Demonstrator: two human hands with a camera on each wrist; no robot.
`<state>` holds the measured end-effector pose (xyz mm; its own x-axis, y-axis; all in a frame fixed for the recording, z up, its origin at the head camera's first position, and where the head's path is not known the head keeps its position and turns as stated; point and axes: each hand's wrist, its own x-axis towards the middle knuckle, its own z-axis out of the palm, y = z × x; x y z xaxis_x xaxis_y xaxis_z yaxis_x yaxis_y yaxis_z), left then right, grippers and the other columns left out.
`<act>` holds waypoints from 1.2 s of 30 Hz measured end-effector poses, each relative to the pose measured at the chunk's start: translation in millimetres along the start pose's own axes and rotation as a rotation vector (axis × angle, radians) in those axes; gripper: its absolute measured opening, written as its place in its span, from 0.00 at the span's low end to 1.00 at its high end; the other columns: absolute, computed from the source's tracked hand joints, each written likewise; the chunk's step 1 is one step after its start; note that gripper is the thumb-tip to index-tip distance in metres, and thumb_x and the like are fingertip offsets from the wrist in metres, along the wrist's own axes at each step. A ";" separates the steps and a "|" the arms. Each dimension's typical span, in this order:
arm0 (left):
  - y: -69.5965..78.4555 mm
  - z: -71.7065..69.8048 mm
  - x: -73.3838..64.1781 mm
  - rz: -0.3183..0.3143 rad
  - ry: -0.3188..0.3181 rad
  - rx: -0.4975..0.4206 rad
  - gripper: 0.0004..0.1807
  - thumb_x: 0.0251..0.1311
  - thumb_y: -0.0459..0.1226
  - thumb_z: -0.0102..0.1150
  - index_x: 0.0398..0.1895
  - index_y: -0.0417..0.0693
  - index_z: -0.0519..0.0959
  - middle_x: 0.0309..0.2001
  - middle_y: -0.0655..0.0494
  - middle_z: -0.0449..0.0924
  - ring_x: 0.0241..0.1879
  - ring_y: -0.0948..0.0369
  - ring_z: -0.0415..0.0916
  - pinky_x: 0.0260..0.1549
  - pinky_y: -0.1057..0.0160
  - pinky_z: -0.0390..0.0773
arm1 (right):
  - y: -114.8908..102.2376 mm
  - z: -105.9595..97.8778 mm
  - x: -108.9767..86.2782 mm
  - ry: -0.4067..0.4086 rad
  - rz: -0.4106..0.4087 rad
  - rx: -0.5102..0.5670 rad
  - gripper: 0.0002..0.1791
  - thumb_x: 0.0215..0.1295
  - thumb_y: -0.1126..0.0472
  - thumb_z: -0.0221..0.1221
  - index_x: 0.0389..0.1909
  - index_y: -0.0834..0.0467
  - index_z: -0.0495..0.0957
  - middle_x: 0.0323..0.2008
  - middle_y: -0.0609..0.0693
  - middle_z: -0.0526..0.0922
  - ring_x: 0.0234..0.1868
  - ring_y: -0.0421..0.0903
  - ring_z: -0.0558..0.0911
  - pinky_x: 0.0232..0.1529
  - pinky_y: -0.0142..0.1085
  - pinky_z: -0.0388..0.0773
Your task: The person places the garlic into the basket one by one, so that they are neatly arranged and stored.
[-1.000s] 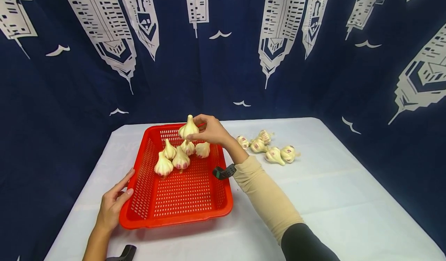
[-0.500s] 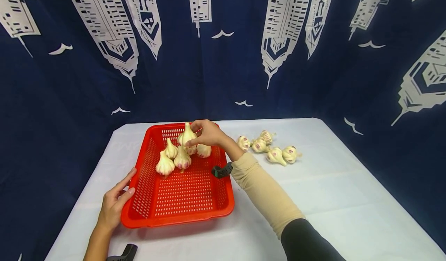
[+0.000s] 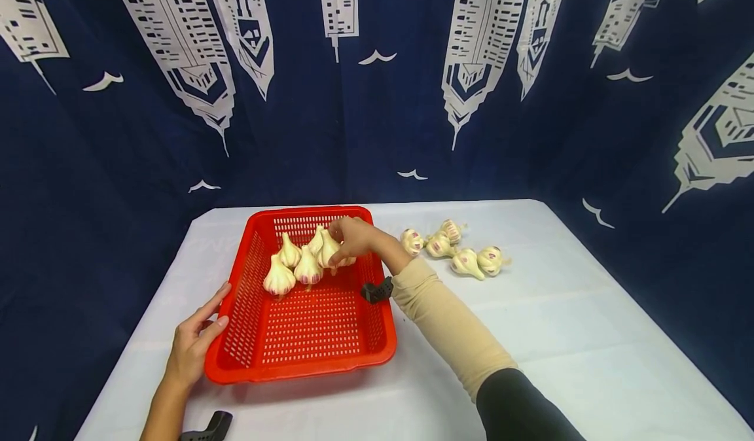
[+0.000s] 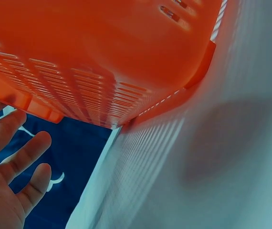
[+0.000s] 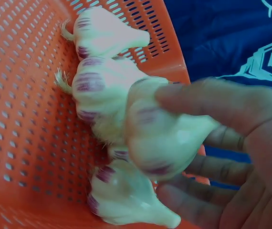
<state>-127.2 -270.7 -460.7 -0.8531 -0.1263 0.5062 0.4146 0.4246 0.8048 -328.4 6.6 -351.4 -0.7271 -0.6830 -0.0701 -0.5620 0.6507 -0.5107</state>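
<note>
My right hand pinches a garlic bulb between thumb and fingers, low inside the red basket. Its neck points toward my palm in the right wrist view, and the bulb overlaps others beside it. Several more bulbs stand in the back half of the basket, among them a garlic bulb at the left and one with purple streaks. At the basket's left side rests my left hand, fingers extended along the rim; in the left wrist view its fingers are spread apart beneath the basket's edge.
To the right of the basket, several garlic bulbs lie grouped on the white tablecloth. A navy curtain with white building prints hangs behind the table. Each wrist wears a black strap.
My right hand has lowered the garlic bulb from above the basket down among the other bulbs, moving slightly right. My left hand has stayed at the basket's left rim.
</note>
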 end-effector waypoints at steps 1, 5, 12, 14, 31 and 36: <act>-0.1 0.2 -0.3 0.000 0.001 0.002 0.26 0.65 0.27 0.50 0.68 0.40 0.71 0.65 0.65 0.73 0.37 0.69 0.76 0.29 0.72 0.81 | 0.8 1.2 0.1 -0.011 0.003 0.001 0.27 0.49 0.61 0.75 0.50 0.64 0.78 0.43 0.54 0.85 0.41 0.45 0.81 0.42 0.32 0.78; 0.1 1.0 -0.6 -0.010 0.004 0.007 0.26 0.66 0.28 0.50 0.68 0.40 0.71 0.66 0.63 0.73 0.40 0.69 0.76 0.29 0.72 0.80 | 4.1 5.3 2.5 -0.050 0.005 -0.030 0.25 0.48 0.60 0.76 0.45 0.63 0.77 0.36 0.53 0.84 0.34 0.44 0.80 0.35 0.31 0.77; 1.0 2.0 -0.9 0.018 -0.001 0.013 0.27 0.65 0.28 0.50 0.69 0.42 0.71 0.66 0.60 0.72 0.44 0.72 0.74 0.31 0.75 0.79 | 6.3 11.8 4.6 -0.105 0.053 -0.064 0.29 0.46 0.62 0.77 0.50 0.62 0.77 0.38 0.52 0.84 0.36 0.44 0.80 0.35 0.30 0.77; 0.8 2.1 -1.2 0.021 -0.001 0.021 0.27 0.65 0.28 0.50 0.68 0.42 0.71 0.66 0.60 0.72 0.45 0.73 0.74 0.32 0.75 0.78 | 6.2 13.5 4.9 -0.117 0.064 -0.056 0.32 0.45 0.64 0.77 0.53 0.62 0.77 0.39 0.53 0.84 0.38 0.44 0.81 0.37 0.30 0.78; 0.7 3.2 -0.3 -0.001 0.001 0.024 0.27 0.65 0.28 0.50 0.69 0.43 0.71 0.66 0.57 0.72 0.42 0.71 0.75 0.30 0.74 0.79 | 3.2 17.7 3.0 -0.107 0.084 -0.133 0.29 0.47 0.67 0.75 0.53 0.60 0.77 0.45 0.55 0.83 0.46 0.47 0.80 0.42 0.32 0.78; 0.5 1.0 -0.2 -0.005 0.008 0.035 0.27 0.64 0.28 0.51 0.69 0.44 0.71 0.66 0.62 0.73 0.40 0.70 0.75 0.29 0.73 0.79 | 1.1 11.5 -1.0 -0.093 0.053 -0.094 0.32 0.53 0.63 0.73 0.59 0.61 0.75 0.50 0.58 0.83 0.52 0.51 0.80 0.44 0.33 0.79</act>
<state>-127.2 -269.5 -460.7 -0.8526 -0.1354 0.5048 0.3989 0.4554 0.7959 -323.8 4.2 -361.7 -0.7194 -0.6720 -0.1758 -0.5618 0.7118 -0.4216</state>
